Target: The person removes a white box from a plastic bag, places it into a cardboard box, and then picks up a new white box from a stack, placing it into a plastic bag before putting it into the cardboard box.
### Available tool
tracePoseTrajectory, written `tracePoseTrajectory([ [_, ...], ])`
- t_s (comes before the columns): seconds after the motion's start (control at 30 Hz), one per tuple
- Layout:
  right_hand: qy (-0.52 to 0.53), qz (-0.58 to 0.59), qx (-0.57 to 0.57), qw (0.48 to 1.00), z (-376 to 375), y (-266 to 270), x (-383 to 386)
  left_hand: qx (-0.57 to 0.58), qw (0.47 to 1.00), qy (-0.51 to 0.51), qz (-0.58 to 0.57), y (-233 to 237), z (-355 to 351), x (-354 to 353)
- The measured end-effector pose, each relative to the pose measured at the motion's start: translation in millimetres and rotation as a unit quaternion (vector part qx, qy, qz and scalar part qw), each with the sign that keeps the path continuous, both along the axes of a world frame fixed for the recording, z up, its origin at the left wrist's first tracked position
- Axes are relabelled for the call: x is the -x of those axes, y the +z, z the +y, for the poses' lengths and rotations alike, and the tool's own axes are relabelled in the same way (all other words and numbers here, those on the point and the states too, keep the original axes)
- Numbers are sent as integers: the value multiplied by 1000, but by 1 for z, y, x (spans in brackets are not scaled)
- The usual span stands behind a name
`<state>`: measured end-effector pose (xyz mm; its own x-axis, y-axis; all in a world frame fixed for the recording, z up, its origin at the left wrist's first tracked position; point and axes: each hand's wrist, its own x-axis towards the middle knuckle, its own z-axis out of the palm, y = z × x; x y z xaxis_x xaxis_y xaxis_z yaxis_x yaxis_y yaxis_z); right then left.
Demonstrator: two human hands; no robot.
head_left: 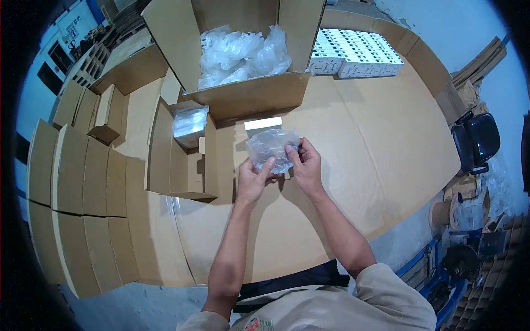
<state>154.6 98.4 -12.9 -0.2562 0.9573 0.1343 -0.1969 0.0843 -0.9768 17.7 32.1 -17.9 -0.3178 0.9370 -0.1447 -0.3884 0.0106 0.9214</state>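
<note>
A clear plastic bag (270, 148) is stretched between my two hands over the cardboard-covered table. My left hand (253, 181) pinches its lower left edge, thumb on top. At the bag's right side, my right hand (307, 168) grips it between thumb and fingers. Just behind the bag lies a small white box (263, 124), partly covered by it. To the left stands an open cardboard carton (160, 151) with plastic-wrapped packs (190, 122) in its far end. Beyond, a large open carton (254, 102) holds a heap of clear plastic bags (243, 55).
Rows of small white boxes with dark marks (370, 68) sit at the back right. Brown cartons (83, 171) are stacked along the left. A cardboard wall (408, 41) edges the table's far right. A black chair (477, 140) stands beyond the right edge.
</note>
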Motion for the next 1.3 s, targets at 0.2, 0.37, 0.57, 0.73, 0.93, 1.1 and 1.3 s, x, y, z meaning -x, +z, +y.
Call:
tracePoseTrajectory([
  [0.2,-28,-8,-3,1000,6,0,-1,9,1000,18,-2,-14,6,8],
  [0.37,-33,-36,20,999,6,11,-5,45,997,47,32,0,4,13],
  [0.57,-117,-100,-47,987,11,2,-8,30,993,57,95,4,2,16],
  [0.73,-114,-156,-104,976,8,7,-11,-23,985,107,133,-9,8,17],
  [0.93,-9,-178,-119,977,-3,21,-6,24,979,99,177,3,8,14],
  [1.1,40,-171,-72,982,0,21,-9,14,966,171,192,1,13,12],
  [1.3,43,-83,12,996,10,6,-13,-21,960,180,214,-1,18,13],
])
